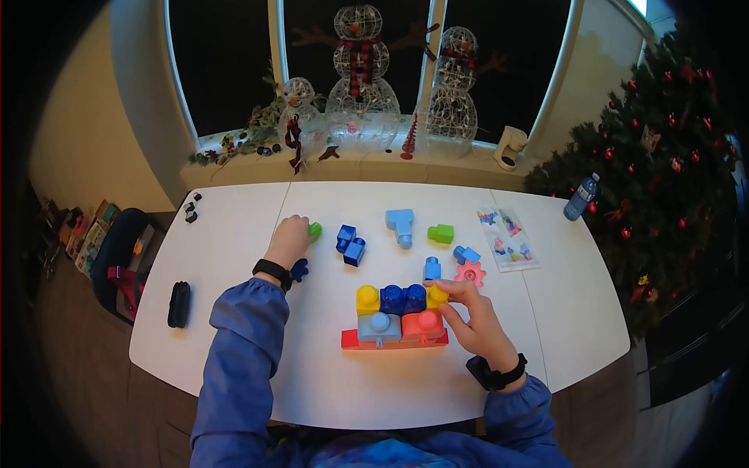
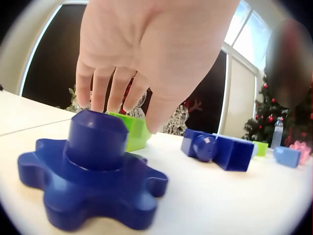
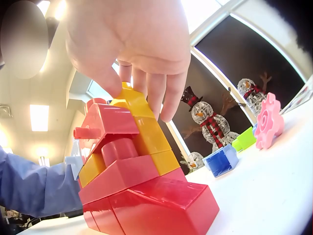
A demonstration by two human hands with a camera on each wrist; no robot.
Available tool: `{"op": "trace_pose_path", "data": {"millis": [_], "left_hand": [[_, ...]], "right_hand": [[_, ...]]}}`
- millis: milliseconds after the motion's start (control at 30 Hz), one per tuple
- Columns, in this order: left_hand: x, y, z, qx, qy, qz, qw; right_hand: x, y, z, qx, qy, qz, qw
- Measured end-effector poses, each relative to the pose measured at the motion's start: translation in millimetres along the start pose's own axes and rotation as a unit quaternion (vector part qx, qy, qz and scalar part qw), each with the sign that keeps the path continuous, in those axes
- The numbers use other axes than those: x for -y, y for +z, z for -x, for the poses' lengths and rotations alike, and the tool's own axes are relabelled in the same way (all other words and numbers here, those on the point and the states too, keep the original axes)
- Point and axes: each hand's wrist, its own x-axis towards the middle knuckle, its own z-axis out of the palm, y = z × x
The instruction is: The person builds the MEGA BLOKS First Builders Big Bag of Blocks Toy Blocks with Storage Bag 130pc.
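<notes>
A built block structure stands near the table's front, with a red base (image 1: 359,339), light blue and red pieces in front, and a row of dark blue and yellow blocks (image 1: 367,299) behind. My right hand (image 1: 477,324) holds the yellow block at the row's right end between thumb and fingers; the right wrist view shows the hand (image 3: 132,44) over the yellow blocks (image 3: 149,132). Farther left, my left hand (image 1: 289,240) grips a green block (image 1: 315,231), also seen in the left wrist view as a green block (image 2: 139,132). Nearer that wrist lies a dark blue gear piece (image 2: 93,171).
Dark blue blocks (image 1: 350,246), a light blue piece (image 1: 400,224), another green block (image 1: 441,233) and a pink gear (image 1: 470,274) lie behind the structure. A picture sheet (image 1: 511,242) and bottle (image 1: 581,197) are at the right, a black case (image 1: 179,304) at the left.
</notes>
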Motion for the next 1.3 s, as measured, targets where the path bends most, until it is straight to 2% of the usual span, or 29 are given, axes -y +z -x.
{"op": "trace_pose_path", "data": {"millis": [100,200,267,400,500,600,633,833,1133,1233,1300], "left_hand": [[-11.3,-27.3,7.0,0.029,0.007,0.035,0.999],[-42.6,-72.7,30.9,-0.014,0.006,0.166,0.986],[-59.5,-92.4,51.1,-0.024,-0.003,0.315,0.949],[-94.0,-126.0,102.2,-0.008,0.007,0.548,0.836],[-116.0,-128.5,129.8,-0.021,0.069,0.598,0.798],[-123.0,-121.4,139.3,0.028,0.076,0.641,0.764],[-125.5,-120.9,140.7,0.023,0.077,0.647,0.758],[-123.3,-112.1,143.3,0.03,0.086,0.589,0.803],[-122.2,-107.3,145.3,0.019,0.085,0.587,0.805],[-110.1,-110.0,135.2,0.053,0.107,0.604,0.788],[-99.2,-107.6,117.0,0.033,0.043,0.632,0.773]], "right_hand": [[0.0,-0.1,-0.2,0.003,-0.008,0.001,1.0],[-0.5,0.7,-0.7,0.0,-0.015,-0.003,1.0],[-3.2,1.0,-0.5,-0.002,-0.022,-0.002,1.0],[-2.3,1.8,-0.4,-0.003,-0.022,-0.004,1.0],[-1.9,2.5,-0.6,-0.002,-0.021,-0.005,1.0],[-1.7,2.6,-0.7,0.0,-0.02,-0.004,1.0],[-1.1,2.8,-0.9,0.0,-0.02,-0.003,1.0],[-0.3,4.2,-1.4,-0.003,-0.021,0.002,1.0],[0.0,5.1,-0.6,-0.004,-0.017,-0.001,1.0],[-0.1,5.1,-0.2,-0.006,-0.017,-0.002,1.0],[-0.4,5.1,-0.8,-0.006,-0.018,-0.002,1.0]]}}
